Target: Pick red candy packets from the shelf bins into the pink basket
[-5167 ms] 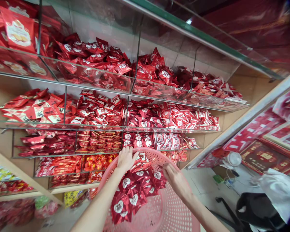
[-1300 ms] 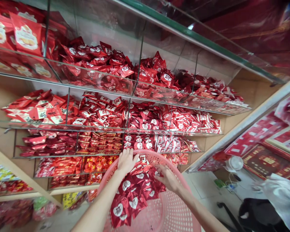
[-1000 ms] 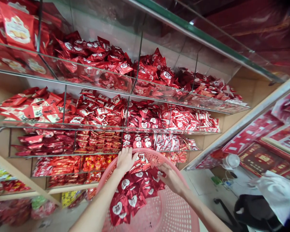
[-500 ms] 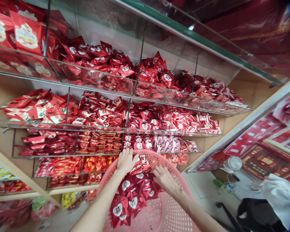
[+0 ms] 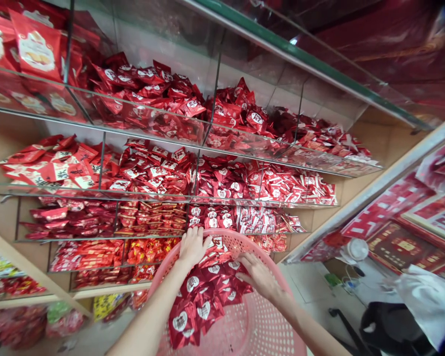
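Note:
A round pink plastic basket (image 5: 267, 321) with perforated walls stands in front of me, against the lower shelves. My left hand (image 5: 193, 247) is closed over its far rim, thumb toward the inside. Dark red candy packets (image 5: 203, 309) with white hearts lie in a heap at the basket's left and middle. Behind them are brighter red-and-white packets (image 5: 215, 249). Inside the basket, my right hand (image 5: 257, 277) is at the right edge of the heap, fingers bent and apart near the packets. I see nothing gripped in it.
Shelves with clear dividers hold rows of red packets (image 5: 222, 183) behind the basket. A green-edged glass shelf (image 5: 282, 37) juts out above. To the right are a white cup-like container (image 5: 357, 248), a black object (image 5: 389, 326) and a white plastic bag (image 5: 426, 301).
My right hand has shifted slightly right, its fingers drawing back from the packets a little. My left hand stays on the rim. The view has moved slightly.

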Demonstrator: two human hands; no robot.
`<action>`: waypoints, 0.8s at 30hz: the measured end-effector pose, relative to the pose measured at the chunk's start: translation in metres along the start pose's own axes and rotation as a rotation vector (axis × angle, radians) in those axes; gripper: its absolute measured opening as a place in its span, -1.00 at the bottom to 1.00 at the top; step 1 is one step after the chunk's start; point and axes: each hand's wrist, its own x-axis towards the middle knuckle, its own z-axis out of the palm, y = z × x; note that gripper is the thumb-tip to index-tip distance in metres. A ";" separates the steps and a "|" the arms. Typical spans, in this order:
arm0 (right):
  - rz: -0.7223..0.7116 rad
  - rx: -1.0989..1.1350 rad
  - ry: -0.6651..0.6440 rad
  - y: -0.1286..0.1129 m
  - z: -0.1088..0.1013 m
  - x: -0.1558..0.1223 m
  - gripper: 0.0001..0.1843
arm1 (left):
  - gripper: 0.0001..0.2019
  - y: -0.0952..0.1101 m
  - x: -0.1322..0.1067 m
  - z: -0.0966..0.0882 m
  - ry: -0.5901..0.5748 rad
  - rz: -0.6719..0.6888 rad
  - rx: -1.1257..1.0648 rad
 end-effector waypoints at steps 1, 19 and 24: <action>0.000 0.018 -0.010 0.000 0.000 0.001 -0.63 | -0.48 0.000 0.000 0.000 0.001 -0.002 -0.001; 0.092 -0.255 0.266 -0.029 -0.168 0.171 -0.65 | -0.47 -0.001 -0.001 -0.001 0.032 0.015 0.017; 0.216 -0.345 0.082 -0.030 -0.164 0.197 -0.63 | -0.48 -0.002 -0.002 -0.002 0.026 0.025 0.005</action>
